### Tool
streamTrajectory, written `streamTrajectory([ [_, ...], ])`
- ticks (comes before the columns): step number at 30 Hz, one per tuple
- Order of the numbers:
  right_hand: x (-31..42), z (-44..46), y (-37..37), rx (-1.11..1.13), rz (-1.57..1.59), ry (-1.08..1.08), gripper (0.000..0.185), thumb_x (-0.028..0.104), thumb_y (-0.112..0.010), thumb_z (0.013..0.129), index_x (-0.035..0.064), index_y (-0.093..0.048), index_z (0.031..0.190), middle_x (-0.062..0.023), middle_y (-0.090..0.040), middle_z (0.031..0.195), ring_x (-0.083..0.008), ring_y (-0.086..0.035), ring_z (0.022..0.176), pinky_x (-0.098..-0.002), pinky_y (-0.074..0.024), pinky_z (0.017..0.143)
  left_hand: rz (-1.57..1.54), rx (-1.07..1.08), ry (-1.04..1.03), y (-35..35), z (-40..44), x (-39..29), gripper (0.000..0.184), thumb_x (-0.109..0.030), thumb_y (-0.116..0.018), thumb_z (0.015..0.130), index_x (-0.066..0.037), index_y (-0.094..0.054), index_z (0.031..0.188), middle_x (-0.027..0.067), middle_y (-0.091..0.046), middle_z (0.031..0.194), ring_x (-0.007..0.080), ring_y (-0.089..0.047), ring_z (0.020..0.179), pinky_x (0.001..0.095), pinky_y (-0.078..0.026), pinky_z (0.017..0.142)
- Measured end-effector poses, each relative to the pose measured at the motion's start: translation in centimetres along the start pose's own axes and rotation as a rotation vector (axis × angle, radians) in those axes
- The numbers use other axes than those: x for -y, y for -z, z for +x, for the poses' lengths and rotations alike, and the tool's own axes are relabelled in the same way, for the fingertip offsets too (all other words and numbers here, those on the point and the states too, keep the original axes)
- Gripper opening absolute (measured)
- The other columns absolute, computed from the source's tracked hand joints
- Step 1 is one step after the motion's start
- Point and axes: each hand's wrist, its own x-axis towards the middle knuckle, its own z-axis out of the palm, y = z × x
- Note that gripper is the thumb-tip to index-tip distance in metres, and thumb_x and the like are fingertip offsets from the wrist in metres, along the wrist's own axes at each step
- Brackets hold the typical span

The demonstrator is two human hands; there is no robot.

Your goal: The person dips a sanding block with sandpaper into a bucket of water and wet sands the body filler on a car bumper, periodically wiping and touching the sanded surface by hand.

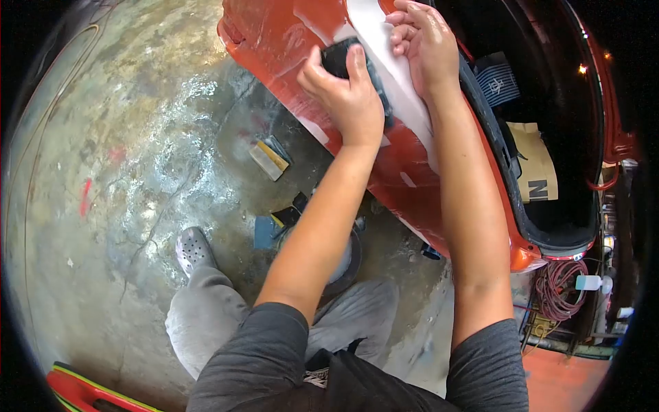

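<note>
My left hand (347, 99) grips a dark sanding block (341, 58), thumb on one side and fingers round the other. The block rests against the red car body (288, 65), beside a long white patch (391, 62) running along the panel. A dark edge shows beneath my wrist. My right hand (431, 44) is over the far end of the white patch, loosely curled with its fingers apart and nothing visible in it. Whether its fingertips touch the surface I cannot tell. Both hands look wet.
Sanding blocks (269, 161) lie on the wet concrete floor (137, 172). Below my left forearm are a blue sheet (263, 232) and a partly hidden bucket (353, 261). The open trunk holds a paper bag (534, 161) and striped cloth (498, 79). A coiled hose (559, 292) hangs at right.
</note>
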Motion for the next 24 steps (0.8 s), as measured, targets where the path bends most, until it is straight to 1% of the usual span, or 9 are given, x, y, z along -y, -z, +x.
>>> streamTrajectory([
  [2, -0.1, 0.0, 0.1, 0.015, 0.002, 0.004, 0.026, 0.026, -0.058, 0.104, 0.0038, -0.061, 0.116, -0.0058, -0.065, 0.089, -0.0102, -0.061, 0.061, -0.0231, -0.0475, 0.049, -0.051, -0.045, -0.079, -1.1, 5.0, 0.2, 0.054, -0.029, -0.07, 0.099, 0.007, -0.045, 0.132, 0.0278, -0.046, 0.125, 0.0437, -0.045, 0.121, 0.0538, -0.038, 0.104],
  [4, -0.3, -0.5, 0.2, 0.013, -0.029, 0.011, 0.027, 0.027, -0.059, 0.104, 0.003, -0.061, 0.116, -0.0059, -0.066, 0.089, -0.0099, -0.061, 0.061, -0.0225, -0.0473, 0.049, 0.036, -0.142, -0.007, -1.5, 10.1, -2.3, 0.045, -0.033, -0.068, 0.099, 0.012, -0.064, 0.099, 0.0283, -0.067, 0.091, 0.0432, -0.065, 0.092, 0.0494, -0.049, 0.085],
  [6, 0.0, -0.3, -0.3, 0.014, -0.04, 0.03, 0.027, 0.027, -0.059, 0.104, 0.0027, -0.061, 0.116, -0.0059, -0.066, 0.089, -0.0098, -0.061, 0.062, -0.0222, -0.0474, 0.05, 0.005, -0.072, -0.032, -1.8, 8.2, -0.1, 0.053, -0.028, -0.069, 0.099, 0.006, -0.045, 0.132, 0.0278, -0.046, 0.125, 0.0441, -0.046, 0.118, 0.0541, -0.038, 0.103],
  [10, 0.1, -0.6, -0.2, 0.014, -0.062, 0.023, 0.027, 0.027, -0.058, 0.104, 0.0022, -0.061, 0.116, -0.0067, -0.066, 0.092, -0.0102, -0.062, 0.066, -0.0224, -0.0485, 0.053, -0.032, 0.017, 0.062, 0.4, -2.4, -0.5, 0.06, -0.028, -0.071, 0.098, 0.004, -0.041, 0.14, 0.0258, -0.044, 0.129, 0.0449, -0.044, 0.121, 0.0536, -0.038, 0.106],
  [14, -0.3, -1.1, -0.3, 0.017, -0.058, 0.054, 0.026, 0.024, -0.056, 0.106, 0.0014, -0.062, 0.117, -0.0079, -0.068, 0.103, -0.0134, -0.065, 0.084, -0.0273, -0.0532, 0.073, -0.094, -0.05, 0.057, -1.5, 5.3, -0.3, 0.058, -0.03, -0.07, 0.099, 0.005, -0.043, 0.135, 0.0286, -0.045, 0.131, 0.0445, -0.043, 0.125, 0.0519, -0.036, 0.107],
  [16, -0.8, -0.4, -0.4, 0.053, -0.014, 0.12, 0.026, 0.022, -0.054, 0.106, 0.0005, -0.063, 0.118, -0.0082, -0.068, 0.109, -0.0149, -0.065, 0.095, -0.0302, -0.0528, 0.086, 0.092, -0.264, -0.08, -2.4, 9.0, -1.2, 0.046, -0.033, -0.069, 0.098, 0.013, -0.063, 0.099, 0.0295, -0.067, 0.093, 0.0438, -0.064, 0.091, 0.0485, -0.048, 0.085],
  [19, -0.5, -0.4, -0.8, 0.092, 0.006, 0.122, 0.027, 0.021, -0.053, 0.106, -0.0006, -0.064, 0.119, -0.0082, -0.068, 0.112, -0.0155, -0.063, 0.105, -0.0321, -0.0481, 0.098, -0.056, -0.084, -0.059, -1.7, 2.9, 0.4, 0.059, -0.03, -0.069, 0.099, 0.006, -0.041, 0.138, 0.0285, -0.045, 0.13, 0.0448, -0.043, 0.124, 0.0528, -0.036, 0.106],
  [22, -0.4, -0.8, -0.7, 0.102, -0.057, 0.132, 0.028, 0.021, -0.054, 0.106, -0.0014, -0.064, 0.118, -0.0087, -0.068, 0.112, -0.0157, -0.063, 0.105, -0.031, -0.0483, 0.098, 0.024, 0.009, 0.046, 0.2, -3.5, -1.1, 0.062, -0.03, -0.069, 0.1, 0.006, -0.039, 0.142, 0.0272, -0.044, 0.129, 0.045, -0.043, 0.124, 0.0552, -0.035, 0.108],
  [24, -0.6, -0.3, -0.6, 0.11, -0.086, 0.15, 0.027, 0.021, -0.054, 0.106, -0.0013, -0.065, 0.117, -0.0089, -0.068, 0.112, -0.0159, -0.063, 0.104, -0.0312, -0.0482, 0.098, -0.044, -0.045, -0.036, -0.8, -0.7, -0.5, 0.062, -0.032, -0.069, 0.1, 0.005, -0.041, 0.14, 0.026, -0.045, 0.127, 0.0437, -0.043, 0.121, 0.0544, -0.035, 0.106],
])
